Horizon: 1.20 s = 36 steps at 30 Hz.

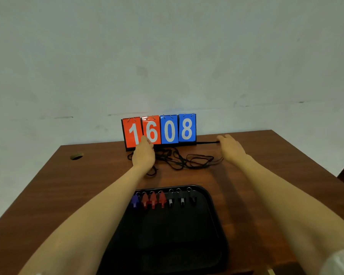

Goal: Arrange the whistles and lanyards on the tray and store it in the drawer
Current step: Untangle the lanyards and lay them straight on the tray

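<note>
Closest to the camera is the black tray [179, 231]. Its near edge is cut off by the bottom of the view, and both forearms cover its left and right sides. The whistles are lined up along its far end: one purple whistle [134, 200], three red whistles [153, 200] and three black whistles [182, 200], each with a little metal ring pointing away. They're a bit blurry, so I can't make out much more detail. In the bottom right corner there's something pale and see-through, cropped, no idea what it is.

Past the tray, the loose lanyards [187, 160] sit in a black tangle on the brown tabletop [87, 185]. I can't count them, and part of the pile is hidden under the left hand [144, 155]. That hand is knuckles-up with its fingers curled away from me against the bottom of the scoreboard [169, 130], so I honestly can't tell what it's gripping, if anything.

The right hand [232, 148] is off to the right, fingers pinched on the end of a taut lanyard [207, 142]. That one runs left along the scoreboard's dark base and gets lost against it.

The scoreboard reads 1608 and stands at the tabletop's far edge against a plain wall [167, 56]. There's a round hole [76, 155] in the tabletop over on the left.
</note>
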Each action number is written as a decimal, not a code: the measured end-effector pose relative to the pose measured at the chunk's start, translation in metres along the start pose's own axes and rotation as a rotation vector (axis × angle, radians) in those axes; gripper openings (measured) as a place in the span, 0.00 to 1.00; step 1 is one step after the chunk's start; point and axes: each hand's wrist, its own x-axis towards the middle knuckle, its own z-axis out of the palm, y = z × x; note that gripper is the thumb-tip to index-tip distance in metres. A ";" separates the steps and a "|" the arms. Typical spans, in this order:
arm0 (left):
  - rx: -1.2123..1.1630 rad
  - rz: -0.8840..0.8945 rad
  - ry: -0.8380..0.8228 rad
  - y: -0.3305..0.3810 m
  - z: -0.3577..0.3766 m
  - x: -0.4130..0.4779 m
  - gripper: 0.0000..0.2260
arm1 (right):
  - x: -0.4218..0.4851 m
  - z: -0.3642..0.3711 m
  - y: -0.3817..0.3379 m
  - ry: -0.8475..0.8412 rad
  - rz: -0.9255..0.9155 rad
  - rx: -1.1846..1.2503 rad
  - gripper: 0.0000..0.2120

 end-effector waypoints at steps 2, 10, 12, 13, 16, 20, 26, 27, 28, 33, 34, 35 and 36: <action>0.010 -0.034 -0.012 0.004 -0.005 0.001 0.05 | -0.004 -0.004 -0.001 0.002 0.036 0.049 0.18; -0.123 0.181 -0.425 0.056 -0.010 -0.023 0.17 | -0.023 -0.050 -0.050 0.012 -0.311 0.225 0.13; -0.130 0.240 -0.444 0.070 -0.013 -0.029 0.21 | -0.029 -0.060 -0.061 0.009 -0.362 0.285 0.13; -0.137 0.262 -0.450 0.075 -0.015 -0.032 0.22 | -0.032 -0.065 -0.065 0.011 -0.371 0.321 0.12; -0.147 0.318 -0.434 0.082 -0.023 -0.039 0.17 | -0.042 -0.077 -0.072 0.033 -0.379 0.378 0.08; -0.167 0.338 -0.403 0.084 -0.041 -0.048 0.13 | -0.055 -0.091 -0.077 0.055 -0.391 0.366 0.08; -0.166 0.361 -0.420 0.091 -0.067 -0.070 0.14 | -0.075 -0.106 -0.088 0.081 -0.399 0.413 0.08; -0.161 0.376 -0.403 0.092 -0.070 -0.073 0.13 | -0.078 -0.109 -0.091 0.076 -0.400 0.433 0.08; -0.162 0.387 -0.379 0.092 -0.072 -0.075 0.13 | -0.081 -0.112 -0.093 0.070 -0.405 0.450 0.08; -0.067 0.400 -0.172 0.089 -0.083 -0.080 0.13 | -0.091 -0.120 -0.093 0.010 -0.435 0.316 0.09; -0.003 0.414 -0.139 0.084 -0.087 -0.080 0.13 | -0.092 -0.120 -0.091 -0.006 -0.430 0.250 0.09; 0.062 0.428 -0.116 0.078 -0.091 -0.079 0.13 | -0.092 -0.119 -0.088 -0.019 -0.418 0.207 0.09; 0.126 0.434 -0.106 0.071 -0.096 -0.079 0.13 | -0.093 -0.118 -0.085 -0.029 -0.402 0.186 0.10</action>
